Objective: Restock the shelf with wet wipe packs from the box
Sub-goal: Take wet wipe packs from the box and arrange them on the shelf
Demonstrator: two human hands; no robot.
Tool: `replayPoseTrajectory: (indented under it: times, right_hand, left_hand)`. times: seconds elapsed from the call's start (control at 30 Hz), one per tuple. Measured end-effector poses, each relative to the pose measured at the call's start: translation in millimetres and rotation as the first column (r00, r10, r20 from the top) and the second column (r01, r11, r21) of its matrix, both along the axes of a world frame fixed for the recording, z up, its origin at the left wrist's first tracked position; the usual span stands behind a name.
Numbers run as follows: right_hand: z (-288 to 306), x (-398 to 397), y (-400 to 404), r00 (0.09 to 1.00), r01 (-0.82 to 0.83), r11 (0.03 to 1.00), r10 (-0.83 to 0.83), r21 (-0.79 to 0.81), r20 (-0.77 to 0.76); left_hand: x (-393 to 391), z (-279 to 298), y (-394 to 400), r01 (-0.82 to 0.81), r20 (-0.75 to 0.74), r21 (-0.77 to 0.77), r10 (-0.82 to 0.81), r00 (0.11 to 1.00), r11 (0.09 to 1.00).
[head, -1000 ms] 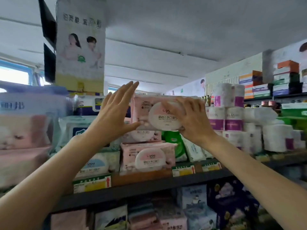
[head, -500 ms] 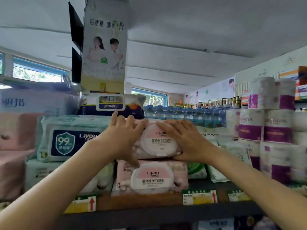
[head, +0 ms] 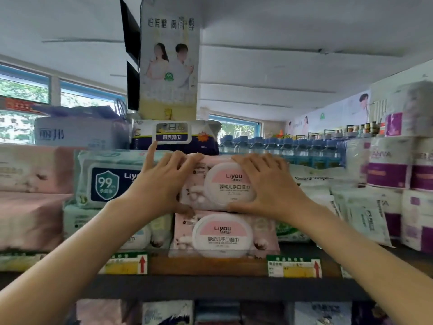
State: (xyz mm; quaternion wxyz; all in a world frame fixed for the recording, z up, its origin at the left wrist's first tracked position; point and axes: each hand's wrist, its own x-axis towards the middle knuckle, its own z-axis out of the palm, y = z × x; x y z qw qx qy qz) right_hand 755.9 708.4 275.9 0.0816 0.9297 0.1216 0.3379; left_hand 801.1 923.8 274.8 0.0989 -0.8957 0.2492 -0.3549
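Both hands are on the upper pink Liyou wet wipe pack (head: 218, 181), which lies flat on top of a second pink Liyou wet wipe pack (head: 222, 235) near the front edge of the shelf (head: 210, 287). The left hand (head: 161, 181) covers the upper pack's left end, its fingers curled over the top edge and its thumb under the lower left corner, so it grips the pack; its forefinger points up toward the dark blue kitchen wipe pack (head: 175, 134) that sits one layer higher, behind. The right hand (head: 264, 184) lies on the pack's right end with fingers spread and bent over the top edge and the thumb along the lower edge, holding it too. The round white and pink lid shows between the two hands.

Just left of the pink stack, a pale green Liyou pack with a 99 shield (head: 107, 181) rests on another pale pack. Toward the right end of the shelf stand white pouches (head: 360, 214) and purple-banded paper rolls (head: 393, 170). Price tags with red arrows (head: 294, 268) are fixed along the shelf's front edge. A row of blue-capped water bottles (head: 293, 148) stands behind, and a hanging poster (head: 169, 59) is above the stack.
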Motion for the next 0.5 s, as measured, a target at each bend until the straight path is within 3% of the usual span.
replayPoseTrajectory:
  times: [0.13, 0.23, 0.33, 0.4, 0.5]
  right_hand:
    - [4.0, -4.3, 1.6, 0.999, -0.037, 0.997, 0.040, 0.070, -0.036]
    - [6.9, -8.7, 18.4, 0.995, -0.090, 0.990, 0.085, 0.108, 0.051]
    - [-0.6, -3.6, 56.1, 0.980, -0.128, 0.988, 0.139, -0.083, 0.146]
    - [-4.7, 5.2, 83.6, 0.982, -0.127, 0.975, 0.150, -0.184, 0.116]
    - [-2.8, 20.3, 111.8, 0.995, -0.087, 0.984, 0.094, -0.157, 0.034]
  left_hand:
    - [-1.2, -3.8, 37.9, 0.107, 0.032, -0.096, -0.105, 0.994, 0.990]
    - [-2.2, 3.5, 79.2, 0.005, -0.079, -0.172, -0.019, 0.997, 0.985]
    - [-0.8, 2.0, 104.0, -0.138, -0.119, -0.028, 0.134, 0.984, 0.990]
    - [1.7, -2.2, 111.1, -0.139, -0.090, 0.002, 0.139, 0.986, 0.990]
    - [3.0, 0.9, 115.7, -0.130, -0.083, -0.014, 0.128, 0.988, 0.991]
